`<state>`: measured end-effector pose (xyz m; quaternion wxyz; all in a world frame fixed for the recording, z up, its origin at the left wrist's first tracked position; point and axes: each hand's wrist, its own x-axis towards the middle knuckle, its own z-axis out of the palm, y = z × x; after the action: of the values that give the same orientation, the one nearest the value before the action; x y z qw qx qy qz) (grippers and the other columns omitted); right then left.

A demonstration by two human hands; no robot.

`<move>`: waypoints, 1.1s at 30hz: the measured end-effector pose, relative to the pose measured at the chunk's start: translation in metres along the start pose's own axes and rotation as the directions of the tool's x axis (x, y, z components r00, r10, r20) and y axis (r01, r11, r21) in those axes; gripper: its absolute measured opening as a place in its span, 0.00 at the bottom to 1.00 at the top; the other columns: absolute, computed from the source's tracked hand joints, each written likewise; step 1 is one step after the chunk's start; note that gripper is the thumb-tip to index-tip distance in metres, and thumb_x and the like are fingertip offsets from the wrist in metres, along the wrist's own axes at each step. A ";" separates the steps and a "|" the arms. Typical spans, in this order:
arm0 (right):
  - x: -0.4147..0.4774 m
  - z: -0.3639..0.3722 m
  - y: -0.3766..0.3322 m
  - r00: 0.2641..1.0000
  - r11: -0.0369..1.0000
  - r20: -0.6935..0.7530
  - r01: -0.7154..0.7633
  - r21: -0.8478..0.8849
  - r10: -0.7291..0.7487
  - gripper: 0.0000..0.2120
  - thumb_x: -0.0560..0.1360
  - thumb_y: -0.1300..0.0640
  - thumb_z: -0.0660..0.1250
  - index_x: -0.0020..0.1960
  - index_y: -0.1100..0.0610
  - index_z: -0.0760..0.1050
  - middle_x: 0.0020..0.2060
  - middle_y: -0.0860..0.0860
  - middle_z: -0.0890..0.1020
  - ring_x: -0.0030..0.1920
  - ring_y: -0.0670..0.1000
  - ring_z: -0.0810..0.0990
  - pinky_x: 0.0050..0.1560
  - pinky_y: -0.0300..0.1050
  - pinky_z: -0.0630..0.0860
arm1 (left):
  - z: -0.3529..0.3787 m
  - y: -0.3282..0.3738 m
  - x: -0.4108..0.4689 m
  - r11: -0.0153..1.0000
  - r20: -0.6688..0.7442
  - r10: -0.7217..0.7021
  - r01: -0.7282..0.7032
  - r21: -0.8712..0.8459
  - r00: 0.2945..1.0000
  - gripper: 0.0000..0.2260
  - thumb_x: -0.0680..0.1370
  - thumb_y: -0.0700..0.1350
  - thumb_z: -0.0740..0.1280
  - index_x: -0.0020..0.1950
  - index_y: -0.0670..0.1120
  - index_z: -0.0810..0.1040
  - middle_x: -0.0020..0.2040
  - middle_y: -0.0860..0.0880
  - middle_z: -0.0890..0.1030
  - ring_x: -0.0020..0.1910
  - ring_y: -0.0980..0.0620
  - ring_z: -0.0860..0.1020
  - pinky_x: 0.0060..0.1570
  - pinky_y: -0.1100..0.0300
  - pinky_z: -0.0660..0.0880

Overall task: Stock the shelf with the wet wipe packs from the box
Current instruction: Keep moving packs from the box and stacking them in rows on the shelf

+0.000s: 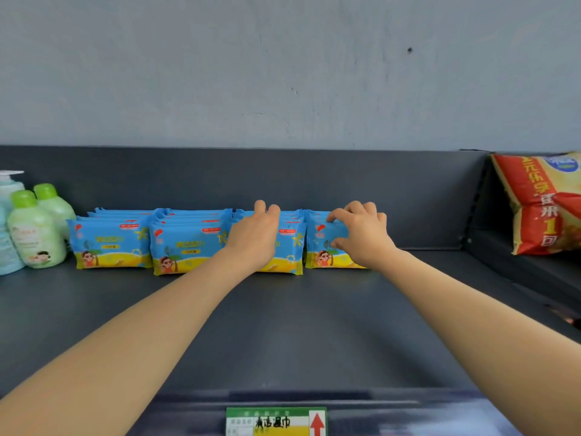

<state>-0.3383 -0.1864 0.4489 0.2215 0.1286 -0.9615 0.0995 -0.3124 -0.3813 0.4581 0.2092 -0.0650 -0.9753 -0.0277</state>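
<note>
Nearest, a green price tag [270,421] marks the shelf [283,325] lip. Beyond green bottles [34,234], wet wipe packs [110,243] stand upright in rows. The left hand [254,237] curls its fingers over the third row, and the right hand [361,234] grips the fourth's front pack [319,247], probably squaring faces forward.

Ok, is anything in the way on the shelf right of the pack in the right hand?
Nothing visible. The right hand grips the rightmost pack; the shelf is bare from there to the divider. The snack bag lies beyond it. The left hand holds the next row.
</note>
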 end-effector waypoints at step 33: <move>-0.363 -0.128 0.105 0.792 0.825 -0.261 -0.472 0.312 0.552 0.10 0.73 0.65 0.64 0.51 0.59 0.80 0.46 0.52 0.82 0.46 0.52 0.78 0.52 0.46 0.75 | -0.028 0.305 -0.212 0.591 -0.018 0.740 -0.662 -0.461 0.673 0.05 0.76 0.43 0.65 0.51 0.45 0.76 0.50 0.44 0.80 0.51 0.40 0.77 0.48 0.47 0.74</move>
<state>-0.0029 0.0188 0.3838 0.3319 -0.1323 -0.8886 0.2876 -0.0672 -0.1059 0.4046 0.0962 -0.4913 -0.8523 -0.1514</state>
